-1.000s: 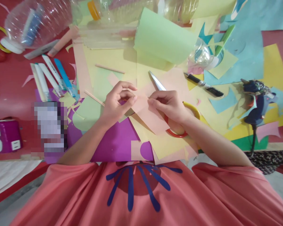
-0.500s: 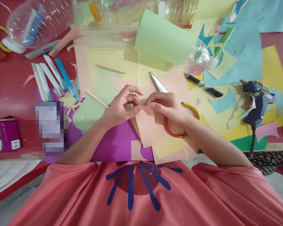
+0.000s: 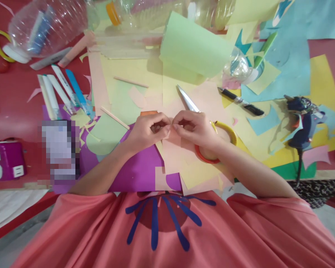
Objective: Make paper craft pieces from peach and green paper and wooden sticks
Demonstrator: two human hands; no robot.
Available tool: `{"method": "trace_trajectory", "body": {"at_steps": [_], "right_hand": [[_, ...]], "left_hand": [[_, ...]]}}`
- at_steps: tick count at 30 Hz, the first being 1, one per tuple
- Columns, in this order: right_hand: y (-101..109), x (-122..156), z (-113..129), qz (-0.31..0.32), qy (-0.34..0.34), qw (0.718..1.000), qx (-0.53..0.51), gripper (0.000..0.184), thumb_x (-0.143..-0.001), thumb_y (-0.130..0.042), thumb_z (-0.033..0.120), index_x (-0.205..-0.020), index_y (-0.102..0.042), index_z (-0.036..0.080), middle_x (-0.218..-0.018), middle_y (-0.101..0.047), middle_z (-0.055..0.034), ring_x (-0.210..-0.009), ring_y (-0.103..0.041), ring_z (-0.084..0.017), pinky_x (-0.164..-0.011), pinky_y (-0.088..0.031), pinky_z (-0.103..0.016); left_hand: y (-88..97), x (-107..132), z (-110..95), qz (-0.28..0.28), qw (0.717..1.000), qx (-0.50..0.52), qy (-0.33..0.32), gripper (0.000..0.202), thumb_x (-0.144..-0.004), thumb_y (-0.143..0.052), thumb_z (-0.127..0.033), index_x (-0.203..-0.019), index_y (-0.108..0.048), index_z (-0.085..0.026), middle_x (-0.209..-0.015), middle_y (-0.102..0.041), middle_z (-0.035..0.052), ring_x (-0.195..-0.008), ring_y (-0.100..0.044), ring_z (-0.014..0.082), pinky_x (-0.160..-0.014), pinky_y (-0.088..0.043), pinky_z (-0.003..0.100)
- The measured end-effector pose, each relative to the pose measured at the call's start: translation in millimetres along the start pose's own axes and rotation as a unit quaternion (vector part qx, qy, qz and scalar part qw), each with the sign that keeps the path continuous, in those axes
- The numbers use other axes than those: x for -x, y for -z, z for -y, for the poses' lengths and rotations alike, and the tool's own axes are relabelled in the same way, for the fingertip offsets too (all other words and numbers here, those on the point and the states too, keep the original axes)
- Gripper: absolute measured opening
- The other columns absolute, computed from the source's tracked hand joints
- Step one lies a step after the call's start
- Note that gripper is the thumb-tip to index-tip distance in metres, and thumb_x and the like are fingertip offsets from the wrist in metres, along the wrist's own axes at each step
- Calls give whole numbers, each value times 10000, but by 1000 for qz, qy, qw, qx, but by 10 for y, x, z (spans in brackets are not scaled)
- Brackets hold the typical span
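Observation:
My left hand (image 3: 148,131) and my right hand (image 3: 194,127) meet at the middle of the table, fingertips almost touching. Both are pinched at the top edge of a piece of peach paper (image 3: 172,152), whose lower part hangs toward me. Fingers hide the exact fold or edge between them. Under my right hand lie scissors with a silver blade (image 3: 187,98) and a yellow and red handle (image 3: 229,130). Purple paper (image 3: 136,169) lies beneath my left forearm, and a bit of orange paper (image 3: 149,112) shows behind my left hand.
A rolled green paper (image 3: 195,48) lies beyond my hands, with clear plastic bottles (image 3: 61,26) farther back. Several markers (image 3: 63,87) and a blurred-out phone (image 3: 60,149) are at left. A black pen (image 3: 241,101) and a dark blue glue gun (image 3: 303,126) are at right, among paper scraps.
My left hand has curled its fingers in and moved slightly down and right, closer to the right hand. The paper's top edge is now more covered, and orange paper has come into view.

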State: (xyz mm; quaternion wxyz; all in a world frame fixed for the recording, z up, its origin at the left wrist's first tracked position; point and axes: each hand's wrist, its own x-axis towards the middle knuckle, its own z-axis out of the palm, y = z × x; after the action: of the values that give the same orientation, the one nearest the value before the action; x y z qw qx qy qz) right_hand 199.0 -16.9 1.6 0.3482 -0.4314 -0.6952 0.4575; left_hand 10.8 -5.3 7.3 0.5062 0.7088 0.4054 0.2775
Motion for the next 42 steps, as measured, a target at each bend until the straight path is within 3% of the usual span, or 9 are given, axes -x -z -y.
{"method": "trace_trajectory", "body": {"at_steps": [10,17,22,24,34,39,42], "right_hand": [[-16,10,5,-5,24,999,35,78,-778,-489,155,-711,-504,194,-642,-548,23,-558,-448,-71,-526,-372,-224],[43,-8,6,-77,-19,997,2,73,-754,-489,158,-696,-516,194,-632,-541,20,-563,-466,-84,-519,-371,-227],[36,-8,-6,-20,9,1000,14,73,-782,-512,192,-713,-534,195,-659,-576,14,-594,-492,-92,-566,-405,-241],[35,-5,-7,-11,17,1000,18,70,-783,-508,196,-717,-533,195,-665,-583,11,-599,-495,-92,-571,-407,-240],[21,-15,58,-57,-24,998,23,67,-755,-464,201,-696,-495,203,-567,-481,48,-501,-377,-67,-479,-310,-233],[45,2,33,-45,-34,998,15,74,-763,-454,166,-706,-476,208,-597,-500,39,-521,-432,-79,-512,-367,-241],[53,19,5,-53,11,999,0,71,-808,-466,170,-837,-517,210,-786,-612,-16,-670,-574,-118,-621,-473,-278]], "left_hand": [[-46,-7,2,-40,998,-42,-31,115,-753,-496,-185,-647,-542,-185,-574,-525,-43,-520,-445,64,-506,-370,195],[94,-35,52,-161,986,-32,-14,134,-767,-503,-218,-635,-488,-199,-583,-500,-39,-515,-437,72,-486,-347,209],[-28,-14,8,-40,994,-83,-63,144,-857,-536,-274,-736,-553,-198,-647,-573,-26,-582,-503,90,-552,-394,216],[-62,-6,-8,-23,991,-92,-92,173,-893,-518,-249,-733,-553,-194,-627,-561,-33,-568,-489,83,-561,-386,213],[-3,-6,24,-69,995,-40,-53,227,-850,-532,-225,-628,-489,-196,-565,-492,-47,-502,-378,75,-521,-330,240],[-2,-4,42,-73,997,-12,-27,245,-844,-548,-264,-618,-482,-197,-556,-466,-44,-497,-357,77,-507,-311,251],[7,-15,73,-107,994,14,-18,302,-855,-571,-352,-612,-484,-196,-559,-457,-40,-506,-364,79,-494,-307,246]]}}
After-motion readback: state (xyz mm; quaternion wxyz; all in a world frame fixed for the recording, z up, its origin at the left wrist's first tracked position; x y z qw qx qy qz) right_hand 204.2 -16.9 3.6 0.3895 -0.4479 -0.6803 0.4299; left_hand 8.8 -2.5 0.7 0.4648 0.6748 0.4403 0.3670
